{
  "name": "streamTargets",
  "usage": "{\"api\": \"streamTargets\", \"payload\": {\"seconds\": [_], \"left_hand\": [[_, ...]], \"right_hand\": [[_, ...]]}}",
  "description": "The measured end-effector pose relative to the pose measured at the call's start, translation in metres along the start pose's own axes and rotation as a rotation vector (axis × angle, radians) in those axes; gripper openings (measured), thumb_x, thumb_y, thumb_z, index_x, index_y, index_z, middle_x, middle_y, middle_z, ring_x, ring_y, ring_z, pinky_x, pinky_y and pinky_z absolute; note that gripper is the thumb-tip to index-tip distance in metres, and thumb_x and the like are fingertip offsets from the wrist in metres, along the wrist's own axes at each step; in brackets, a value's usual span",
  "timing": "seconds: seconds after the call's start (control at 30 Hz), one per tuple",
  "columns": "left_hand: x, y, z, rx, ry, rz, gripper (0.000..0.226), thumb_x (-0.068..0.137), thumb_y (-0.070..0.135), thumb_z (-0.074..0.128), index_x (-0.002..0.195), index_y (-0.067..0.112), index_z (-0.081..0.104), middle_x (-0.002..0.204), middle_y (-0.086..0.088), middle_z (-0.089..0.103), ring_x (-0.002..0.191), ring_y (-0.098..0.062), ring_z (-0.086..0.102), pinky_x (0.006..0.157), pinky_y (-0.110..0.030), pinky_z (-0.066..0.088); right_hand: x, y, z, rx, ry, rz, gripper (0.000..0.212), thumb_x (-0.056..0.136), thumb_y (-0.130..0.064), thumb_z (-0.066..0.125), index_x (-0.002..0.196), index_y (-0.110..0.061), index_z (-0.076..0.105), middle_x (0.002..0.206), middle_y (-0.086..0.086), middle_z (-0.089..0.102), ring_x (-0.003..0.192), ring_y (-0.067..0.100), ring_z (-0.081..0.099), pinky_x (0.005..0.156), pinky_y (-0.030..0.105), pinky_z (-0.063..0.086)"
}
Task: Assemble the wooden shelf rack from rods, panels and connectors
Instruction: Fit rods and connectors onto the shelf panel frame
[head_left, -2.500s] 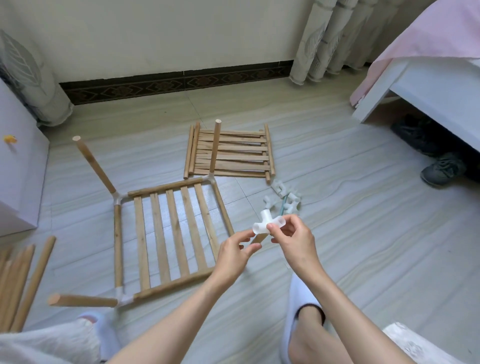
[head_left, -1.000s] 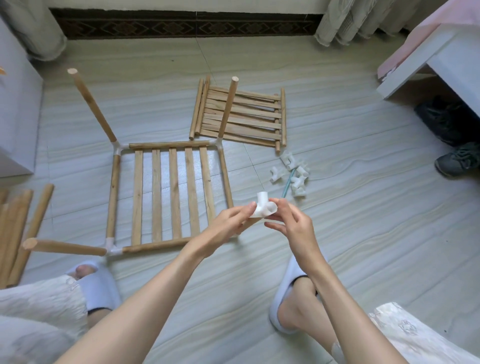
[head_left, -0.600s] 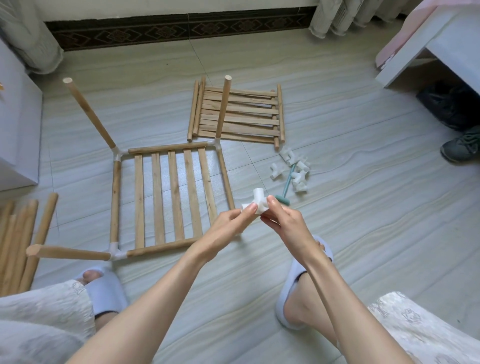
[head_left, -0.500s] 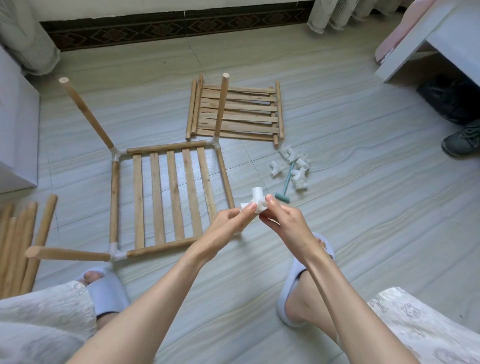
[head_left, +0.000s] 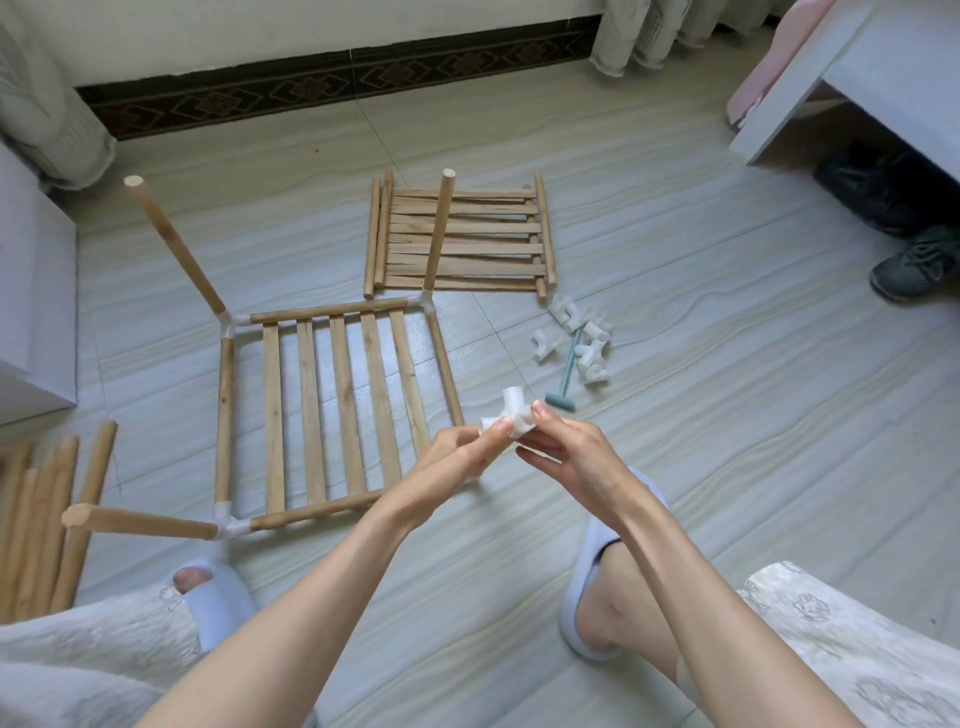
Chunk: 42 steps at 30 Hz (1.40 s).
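Both hands pinch one white plastic connector (head_left: 511, 417) between them: the left hand (head_left: 460, 454) grips its near-left socket with thumb and forefinger, the right hand (head_left: 563, 449) holds its right side with curled fingers. The connector hovers just past the near-right corner of the slatted panel frame (head_left: 332, 410) lying on the floor (head_left: 727, 415). Right of that frame lies a heap of spare connectors (head_left: 579, 340) with a small green mallet (head_left: 566, 376); beyond it, stacked panels (head_left: 462, 239); to its left, loose rods (head_left: 47, 519).
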<state>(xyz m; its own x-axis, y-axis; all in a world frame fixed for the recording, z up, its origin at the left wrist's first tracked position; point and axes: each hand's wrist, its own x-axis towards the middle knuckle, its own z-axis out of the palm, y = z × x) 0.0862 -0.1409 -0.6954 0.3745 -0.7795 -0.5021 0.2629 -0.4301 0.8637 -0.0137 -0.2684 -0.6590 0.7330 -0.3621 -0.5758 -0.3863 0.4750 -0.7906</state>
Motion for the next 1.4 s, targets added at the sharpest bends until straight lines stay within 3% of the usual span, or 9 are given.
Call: {"api": "streamTargets", "payload": {"seconds": [0.1, 0.27, 0.37, 0.5, 0.63, 0.73, 0.87, 1.2, 1.4], "left_hand": [[-0.005, 0.004, -0.004, -0.042, 0.069, 0.011, 0.073, 0.077, 0.066, 0.059, 0.113, 0.002, 0.060, 0.107, -0.007, 0.066, 0.104, -0.016, 0.062, 0.100, -0.036, 0.045], [-0.013, 0.014, -0.001, 0.079, 0.425, 0.197, 0.016, 0.082, 0.031, 0.070, 0.094, 0.023, 0.062, 0.099, 0.004, 0.066, 0.093, -0.011, 0.063, 0.083, -0.025, 0.051], [-0.017, 0.019, 0.001, 0.226, 0.410, 0.351, 0.013, 0.083, 0.014, 0.069, 0.095, 0.019, 0.067, 0.098, 0.002, 0.065, 0.093, -0.014, 0.064, 0.080, -0.021, 0.051], [-0.022, 0.019, 0.002, 0.317, 0.455, 0.375, 0.018, 0.081, 0.014, 0.071, 0.099, 0.011, 0.070, 0.094, 0.002, 0.067, 0.087, -0.011, 0.064, 0.081, -0.022, 0.051], [-0.027, 0.019, 0.005, 0.341, 0.549, 0.401, 0.015, 0.080, 0.016, 0.073, 0.094, 0.011, 0.070, 0.084, 0.008, 0.064, 0.078, -0.002, 0.060, 0.074, -0.014, 0.048], [-0.025, 0.020, 0.000, 0.348, 0.502, 0.410, 0.017, 0.081, 0.016, 0.071, 0.098, 0.011, 0.071, 0.092, 0.004, 0.068, 0.085, -0.009, 0.064, 0.080, -0.019, 0.050], [-0.023, 0.022, -0.007, 0.401, 0.429, 0.407, 0.020, 0.082, 0.014, 0.070, 0.101, 0.010, 0.071, 0.096, -0.003, 0.070, 0.089, -0.012, 0.065, 0.082, -0.023, 0.050], [-0.023, 0.019, -0.011, 0.408, 0.417, 0.440, 0.019, 0.082, 0.016, 0.070, 0.101, 0.014, 0.072, 0.096, 0.000, 0.070, 0.085, -0.009, 0.063, 0.076, -0.020, 0.050], [-0.023, 0.023, -0.025, 0.512, 0.275, 0.380, 0.027, 0.085, 0.032, 0.065, 0.112, 0.026, 0.067, 0.113, 0.012, 0.064, 0.104, -0.001, 0.055, 0.086, -0.021, 0.045]], "right_hand": [[-0.001, -0.005, 0.003, -0.043, -0.010, 0.002, 0.026, 0.094, -0.029, 0.052, 0.095, -0.010, 0.070, 0.106, 0.007, 0.070, 0.106, 0.013, 0.064, 0.097, 0.028, 0.047], [-0.004, -0.010, 0.016, -0.045, 0.127, -0.120, 0.013, 0.089, -0.019, 0.061, 0.084, -0.013, 0.071, 0.091, 0.008, 0.073, 0.097, 0.019, 0.068, 0.090, 0.028, 0.052], [-0.007, -0.009, 0.017, -0.058, 0.174, -0.166, 0.008, 0.090, -0.014, 0.061, 0.089, -0.017, 0.069, 0.094, 0.009, 0.071, 0.096, 0.020, 0.067, 0.089, 0.029, 0.053], [-0.007, -0.008, 0.018, -0.103, 0.167, -0.173, 0.012, 0.091, -0.012, 0.058, 0.093, -0.009, 0.069, 0.088, 0.002, 0.070, 0.090, 0.015, 0.067, 0.086, 0.023, 0.054], [0.000, -0.012, 0.022, -0.170, 0.128, -0.168, 0.015, 0.092, -0.014, 0.058, 0.092, -0.005, 0.069, 0.100, 0.011, 0.070, 0.098, 0.020, 0.066, 0.092, 0.029, 0.050], [0.000, -0.014, 0.021, -0.138, 0.122, -0.145, 0.016, 0.092, -0.014, 0.058, 0.099, -0.003, 0.067, 0.099, 0.013, 0.069, 0.097, 0.020, 0.066, 0.092, 0.029, 0.051], [-0.005, -0.006, 0.022, -0.184, 0.149, -0.205, 0.011, 0.094, -0.015, 0.055, 0.092, -0.017, 0.065, 0.094, 0.006, 0.069, 0.098, 0.020, 0.066, 0.089, 0.030, 0.052], [-0.007, -0.008, 0.024, -0.199, 0.172, -0.164, 0.009, 0.092, -0.020, 0.057, 0.093, -0.014, 0.064, 0.089, -0.001, 0.067, 0.098, 0.017, 0.065, 0.087, 0.035, 0.054], [0.003, -0.033, 0.015, -0.342, 0.055, -0.030, 0.012, 0.092, -0.022, 0.056, 0.099, -0.012, 0.058, 0.094, -0.002, 0.063, 0.093, 0.013, 0.064, 0.089, 0.036, 0.052]]}}
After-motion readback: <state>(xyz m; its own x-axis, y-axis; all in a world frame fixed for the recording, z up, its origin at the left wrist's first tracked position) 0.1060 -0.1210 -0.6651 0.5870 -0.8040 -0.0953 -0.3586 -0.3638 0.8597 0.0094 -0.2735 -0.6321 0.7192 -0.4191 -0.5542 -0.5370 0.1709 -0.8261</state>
